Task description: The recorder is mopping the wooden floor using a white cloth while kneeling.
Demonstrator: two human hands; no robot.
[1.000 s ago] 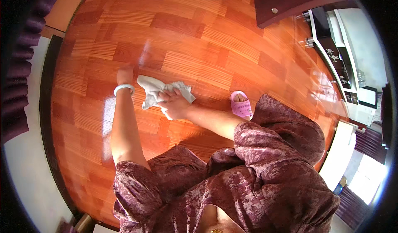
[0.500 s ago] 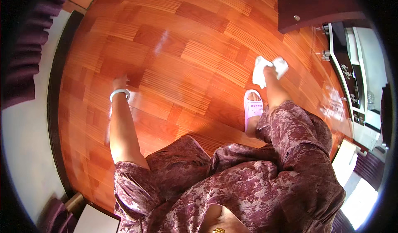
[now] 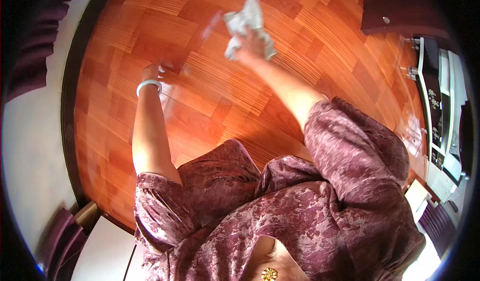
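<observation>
My right hand (image 3: 252, 45) presses a crumpled white cloth (image 3: 248, 16) against the wood-patterned floor (image 3: 210, 73), ahead of me near the middle. The cloth spreads out on both sides of my fingers and is slightly blurred. On the left, my left hand (image 3: 151, 72) is low over the floor, with a pale bangle (image 3: 149, 84) round its wrist. Its fingers are mostly hidden beyond the back of the hand, and a small white spot shows beside it that I cannot make out.
A white wall (image 3: 37, 126) with a dark skirting board (image 3: 68, 116) runs along the left, under purple curtains (image 3: 37, 46). Dark purple fabric (image 3: 405, 6) hangs at the far right, beside a black-and-white cabinet (image 3: 431, 91) with flower patterns. White furniture (image 3: 102, 251) stands near left.
My right hand has swept the cloth leftward and farther out across the floor. My left hand has shifted slightly forward. The pink slipper seen before is now hidden behind my right arm and sleeve.
</observation>
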